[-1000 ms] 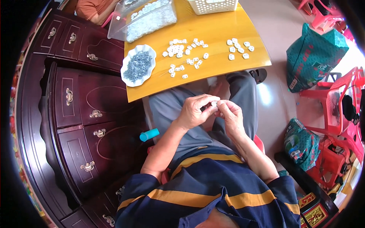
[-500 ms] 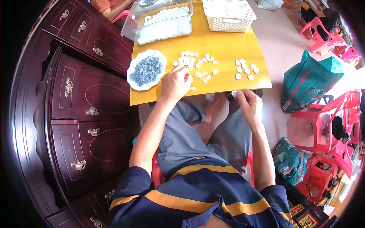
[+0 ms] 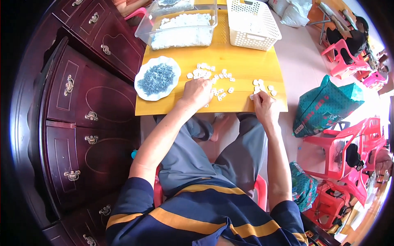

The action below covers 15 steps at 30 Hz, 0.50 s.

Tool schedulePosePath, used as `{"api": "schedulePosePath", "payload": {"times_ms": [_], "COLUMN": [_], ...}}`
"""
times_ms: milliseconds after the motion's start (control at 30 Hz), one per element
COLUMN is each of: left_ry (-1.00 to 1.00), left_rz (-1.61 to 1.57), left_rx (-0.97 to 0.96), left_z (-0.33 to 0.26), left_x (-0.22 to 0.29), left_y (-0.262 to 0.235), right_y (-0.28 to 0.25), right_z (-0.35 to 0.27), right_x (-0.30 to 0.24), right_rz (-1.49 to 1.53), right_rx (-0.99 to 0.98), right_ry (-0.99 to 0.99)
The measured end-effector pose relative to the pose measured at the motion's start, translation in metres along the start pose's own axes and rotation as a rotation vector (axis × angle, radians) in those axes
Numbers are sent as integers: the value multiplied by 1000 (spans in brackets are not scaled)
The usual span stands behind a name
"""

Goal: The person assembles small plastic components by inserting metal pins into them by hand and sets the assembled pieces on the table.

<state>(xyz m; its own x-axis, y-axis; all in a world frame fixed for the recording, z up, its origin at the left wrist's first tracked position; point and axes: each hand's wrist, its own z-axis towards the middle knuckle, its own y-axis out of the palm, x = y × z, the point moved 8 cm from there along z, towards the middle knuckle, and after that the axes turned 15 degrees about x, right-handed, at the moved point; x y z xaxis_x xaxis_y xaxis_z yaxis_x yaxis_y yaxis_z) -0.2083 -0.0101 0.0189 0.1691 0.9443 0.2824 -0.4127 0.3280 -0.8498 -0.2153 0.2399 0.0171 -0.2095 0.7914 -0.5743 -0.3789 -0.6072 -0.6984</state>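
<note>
Small white plastic pieces point(image 3: 202, 73), some with dark holes, lie in a loose heap near the middle of the table. My left hand point(image 3: 198, 92) is at the heap's near edge, its fingers curled; whatever is between the fingertips is hidden. A smaller group of white pieces point(image 3: 262, 85) is spread at the table's right side. My right hand point(image 3: 265, 106) pinches one small white piece point(image 3: 252, 97) at that group's near edge. Left of the heap, a white scalloped plate point(image 3: 140, 89) holds many thin dark grey metal pieces point(image 3: 156, 79), like small screws or pins.
A clear plastic bin point(image 3: 143, 40) full of white pieces and a white perforated basket point(image 3: 251, 40) stand at the table's point(image 3: 180, 107) far side. Dark wooden drawers point(image 3: 102, 102) line the left. Green bags point(image 3: 324, 108) and red plastic chairs point(image 3: 328, 143) are on the right; people sit farther off.
My right hand has moved forward from beyond the table's front edge to the right-hand group, carrying its white piece. My left hand stays at the heap. The whole view has shifted slightly.
</note>
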Motion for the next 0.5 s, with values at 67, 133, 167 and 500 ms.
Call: {"api": "schedulePosePath", "payload": {"times_ms": [67, 133, 167, 500], "left_ry": [34, 43, 55, -291], "left_rz": [37, 20, 8, -800], "left_rx": [-143, -122, -107, 172], "left_z": [1, 3, 3, -59], "left_x": [4, 10, 12, -21], "left_y": [9, 2, -2, -66], "right_y": [2, -2, -2, 35], "right_z": [3, 7, 6, -33], "right_x": [4, 4, 5, -78], "right_rz": [-18, -11, -17, 292], "right_rx": [-3, 53, 51, -51], "right_ry": [3, -20, -25, -115]}}
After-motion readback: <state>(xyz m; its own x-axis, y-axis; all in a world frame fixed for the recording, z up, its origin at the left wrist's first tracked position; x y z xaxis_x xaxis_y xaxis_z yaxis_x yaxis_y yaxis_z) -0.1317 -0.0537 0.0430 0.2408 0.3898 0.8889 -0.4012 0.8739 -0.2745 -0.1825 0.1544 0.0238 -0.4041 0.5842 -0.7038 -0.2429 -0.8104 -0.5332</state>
